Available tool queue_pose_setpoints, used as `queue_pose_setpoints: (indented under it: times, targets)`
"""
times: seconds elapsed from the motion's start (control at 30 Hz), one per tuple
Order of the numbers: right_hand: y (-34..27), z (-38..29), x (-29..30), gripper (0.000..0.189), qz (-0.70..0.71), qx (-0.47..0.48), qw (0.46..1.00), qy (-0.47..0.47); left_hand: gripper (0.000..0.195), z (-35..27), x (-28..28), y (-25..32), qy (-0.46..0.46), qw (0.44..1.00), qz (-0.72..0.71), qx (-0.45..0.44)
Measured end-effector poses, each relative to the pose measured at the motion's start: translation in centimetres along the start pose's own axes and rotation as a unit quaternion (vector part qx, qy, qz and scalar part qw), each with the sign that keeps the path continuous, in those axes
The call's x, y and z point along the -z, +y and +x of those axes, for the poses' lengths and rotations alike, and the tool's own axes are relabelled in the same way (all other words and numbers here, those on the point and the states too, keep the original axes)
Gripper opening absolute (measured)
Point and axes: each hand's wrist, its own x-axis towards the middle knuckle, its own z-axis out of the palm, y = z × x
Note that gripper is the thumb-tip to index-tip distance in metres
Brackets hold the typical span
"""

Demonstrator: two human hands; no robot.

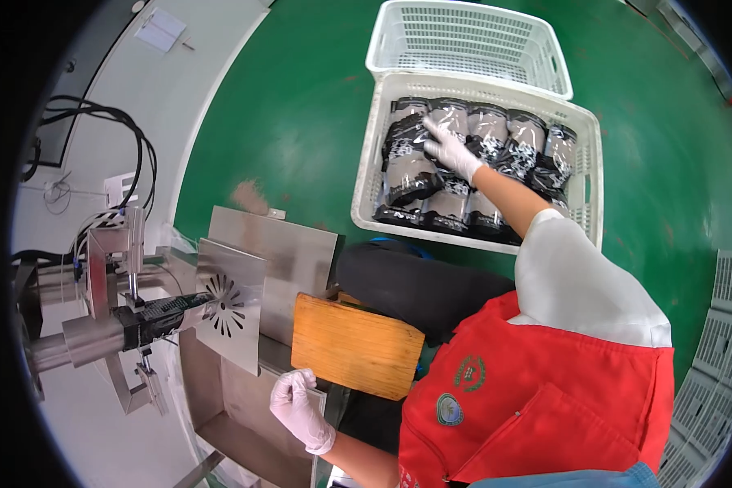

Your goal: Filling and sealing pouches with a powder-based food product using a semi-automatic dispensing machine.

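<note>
My right hand (pixel 454 151), in a thin white glove, reaches into a white plastic crate (pixel 593 177) with its fingers apart. The fingertips are at the edge of a filled black-and-clear pouch (pixel 410 161) lying on top of others; whether they press on it cannot be told. More such pouches lie in rows beneath and beside it. My left hand (pixel 302 412), gloved too, is curled with the fingers together and nothing visible in it, near a wooden board (pixel 357 344). Left of it, another pouch (pixel 161 317) is on a metal machine spout (pixel 94 341), beside a slotted steel plate (pixel 230 305).
An empty white plastic crate (pixel 470 43) adjoins the filled one. A steel trough (pixel 250 402) lies below the slotted plate, and a steel panel (pixel 274 268) stands behind it. Brown powder (pixel 250 196) is on the green floor. Black cables (pixel 140 146) loop above the machine. Stacked crates (pixel 710 360) line the right.
</note>
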Motion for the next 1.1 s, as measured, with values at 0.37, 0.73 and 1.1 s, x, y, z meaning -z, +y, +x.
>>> queue_pose_setpoints:
  times: [0.37, 0.73, 1.1]
  targets:
    - [-6.6, -8.9, -9.4, 0.079, -0.115, -0.16, 0.968, -0.154, 0.013, -3.3, 4.6, -4.4, 0.164, 0.982, -0.036, 0.081]
    - [-4.7, -3.0, -6.7, 0.057, -0.208, 0.012, 0.965, -0.158, 0.012, -16.4, 13.5, -9.8, 0.528, 0.838, 0.006, 0.136]
    - [-27.0, -0.6, -10.2, 0.025, -0.024, 0.241, 0.961, -0.132, 0.082, -24.8, 6.6, -26.7, 0.349, 0.727, 0.439, 0.397]
